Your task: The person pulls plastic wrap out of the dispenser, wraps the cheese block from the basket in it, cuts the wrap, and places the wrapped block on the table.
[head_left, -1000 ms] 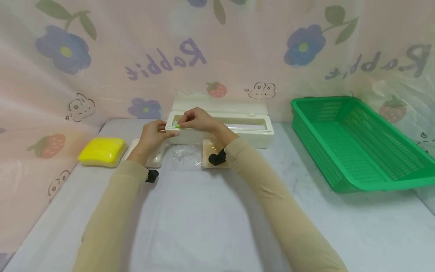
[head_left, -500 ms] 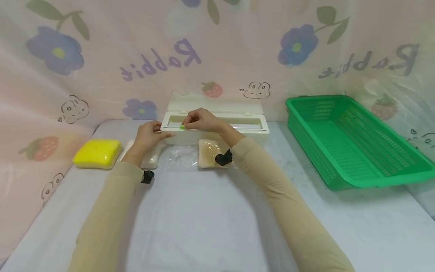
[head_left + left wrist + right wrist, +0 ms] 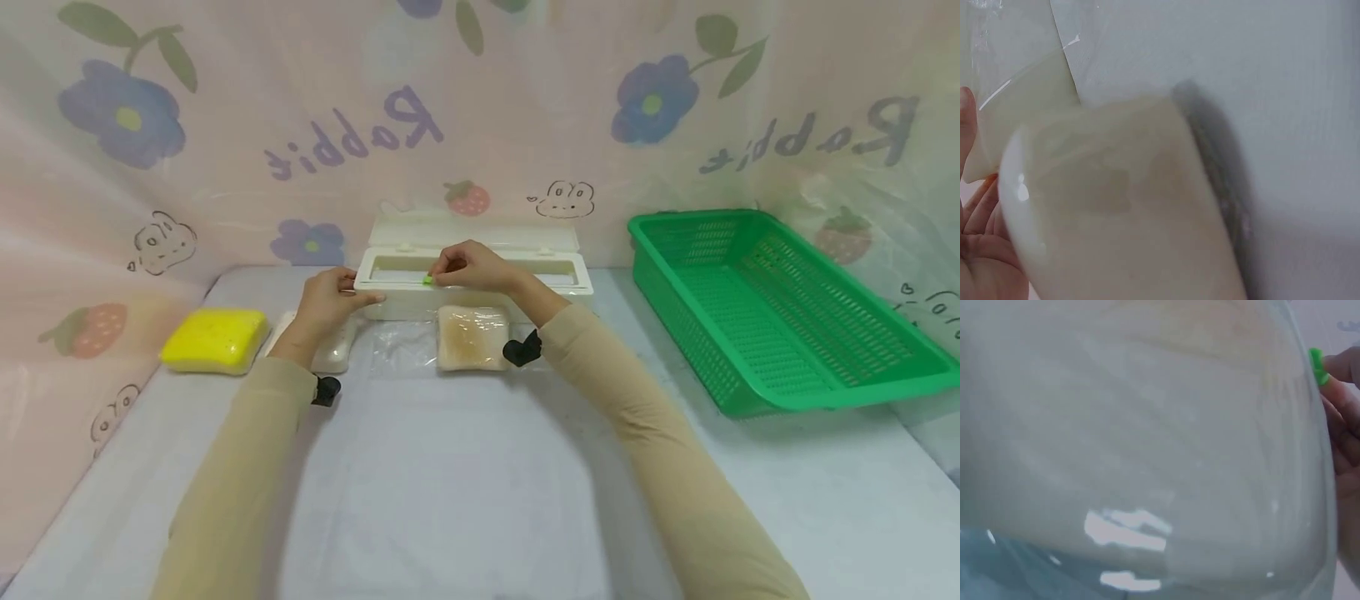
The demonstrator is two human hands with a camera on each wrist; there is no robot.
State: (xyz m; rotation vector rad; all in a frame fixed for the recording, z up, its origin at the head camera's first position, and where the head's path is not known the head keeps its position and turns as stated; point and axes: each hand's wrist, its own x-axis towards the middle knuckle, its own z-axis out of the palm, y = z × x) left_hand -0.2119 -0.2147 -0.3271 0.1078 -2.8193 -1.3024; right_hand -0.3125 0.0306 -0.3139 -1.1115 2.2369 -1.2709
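A white cling film dispenser stands at the back of the table, its lid raised. My left hand grips its left end, thumb along the front. With thumb and finger, my right hand pinches a small green slider on the front rim; the right wrist view shows this slider too. Before the dispenser lies a toast-shaped item under glossy clear film. A pale, rounded block sits partly hidden behind my left forearm and looms large in the left wrist view.
A yellow rounded block lies at the left of the table. On the right stands a green perforated basket. A printed curtain hangs directly behind the dispenser.
My right hand has slid the green slider rightward along the dispenser's rim, uncovering more of the toast-shaped item. My left hand keeps its grip at the left end. The head view has shifted slightly.
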